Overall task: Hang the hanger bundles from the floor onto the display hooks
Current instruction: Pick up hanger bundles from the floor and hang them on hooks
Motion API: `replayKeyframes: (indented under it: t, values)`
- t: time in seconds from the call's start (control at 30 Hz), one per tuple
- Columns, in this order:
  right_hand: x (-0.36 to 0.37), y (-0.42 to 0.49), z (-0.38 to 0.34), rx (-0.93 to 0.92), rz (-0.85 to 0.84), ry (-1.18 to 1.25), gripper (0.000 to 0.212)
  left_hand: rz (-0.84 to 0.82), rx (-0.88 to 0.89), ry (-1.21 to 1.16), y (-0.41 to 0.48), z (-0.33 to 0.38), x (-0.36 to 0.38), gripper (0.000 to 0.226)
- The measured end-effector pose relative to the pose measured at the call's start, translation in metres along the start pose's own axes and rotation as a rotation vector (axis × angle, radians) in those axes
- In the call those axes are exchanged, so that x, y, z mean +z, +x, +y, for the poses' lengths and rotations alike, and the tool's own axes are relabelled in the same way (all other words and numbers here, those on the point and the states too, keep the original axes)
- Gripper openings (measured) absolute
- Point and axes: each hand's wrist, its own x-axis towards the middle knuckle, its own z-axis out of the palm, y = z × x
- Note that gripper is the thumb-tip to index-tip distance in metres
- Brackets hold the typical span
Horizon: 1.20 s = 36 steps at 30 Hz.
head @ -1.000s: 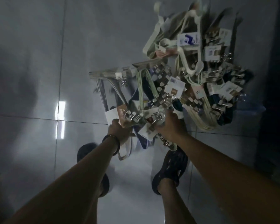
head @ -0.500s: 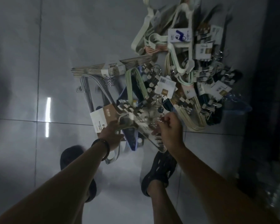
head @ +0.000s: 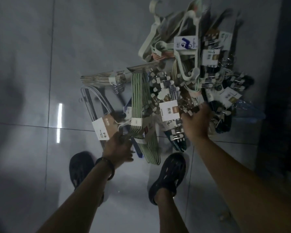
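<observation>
Floor [head: 32, 73]: glossy grey tile, carrying every bundle; no display hooks in view.
White wire bundle [head: 94, 101]: leftmost, long axis running straight away from the person, card sleeve [head: 102, 130] at the near end.
Left hand [head: 118, 146]: low, fingers curled at that near end, seemingly gripping the wires beside the card.
Green bundle [head: 139, 106]: just right, roughly parallel, near end lying between the shoes [head: 168, 175].
Tagged clip bundle [head: 169, 110]: just left of the right hand, touching it.
Right hand [head: 196, 122]: palm down, fingers pushed in among the clips; grip or mere touch impossible to tell.
Pile [head: 191, 68]: heaped ahead and to the right, tangled.
Coming move: probably a pull back along the wire bundle's length, then up; left hand nearer and better placed, right hand deeper in the tangle.
</observation>
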Motion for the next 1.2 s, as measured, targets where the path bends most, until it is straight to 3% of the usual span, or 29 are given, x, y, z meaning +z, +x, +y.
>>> replayKeyframes:
  t: [0.07, 0.13, 0.27, 0.37, 0.57, 0.67, 0.77, 0.87, 0.93, 1.0, 1.07, 1.13, 1.2]
  values:
    - [0.008, -0.026, 0.003, -0.124, 0.074, -0.117, 0.046, 0.011, 0.041, 0.038, -0.013, 0.009, -0.015, 0.019]
    - [0.02, -0.053, 0.009, -0.247, -0.043, -0.149, 0.027, 0.013, 0.113, 0.108, -0.027, 0.016, -0.032, 0.015]
    - [0.046, -0.085, 0.009, -0.328, -0.46, -0.201, 0.032, -0.061, 0.195, 0.149, -0.047, 0.026, -0.061, 0.006]
    - [0.051, -0.075, -0.004, -0.366, -0.481, -0.214, 0.038, -0.06, 0.218, 0.215, -0.048, 0.026, -0.076, 0.007]
    - [0.05, -0.043, -0.041, -0.168, -0.541, -0.09, 0.076, 0.045, 0.23, 0.24, -0.054, 0.0, -0.107, 0.011]
    - [0.055, -0.045, -0.055, 0.009, -0.484, -0.029, 0.06, 0.073, 0.196, 0.199, -0.057, -0.016, -0.122, 0.011]
    - [0.067, -0.066, -0.065, 0.074, -0.647, 0.035, 0.027, 0.007, 0.128, 0.129, -0.053, -0.028, -0.142, 0.013]
    - [0.08, -0.097, -0.072, 0.226, -0.892, 0.169, 0.033, -0.169, 0.046, 0.02, -0.043, -0.035, -0.165, 0.011]
    - [0.09, -0.113, -0.073, 0.316, -0.982, 0.26, 0.036, -0.318, -0.014, -0.06, -0.035, -0.039, -0.177, 0.029]
    - [0.1, -0.128, -0.072, 0.301, -0.973, 0.305, 0.032, -0.428, -0.061, -0.093, -0.026, -0.042, -0.185, 0.043]
    - [0.107, -0.139, -0.068, 0.278, -0.881, 0.359, 0.03, -0.475, -0.072, -0.124, -0.019, -0.047, -0.184, 0.038]
    - [0.112, -0.146, -0.064, 0.309, -0.749, 0.437, 0.036, -0.336, -0.031, -0.191, -0.012, -0.058, -0.174, 0.029]
    - [0.114, -0.151, -0.061, 0.357, -0.614, 0.468, 0.047, -0.052, -0.034, -0.345, -0.011, -0.074, -0.159, 0.039]
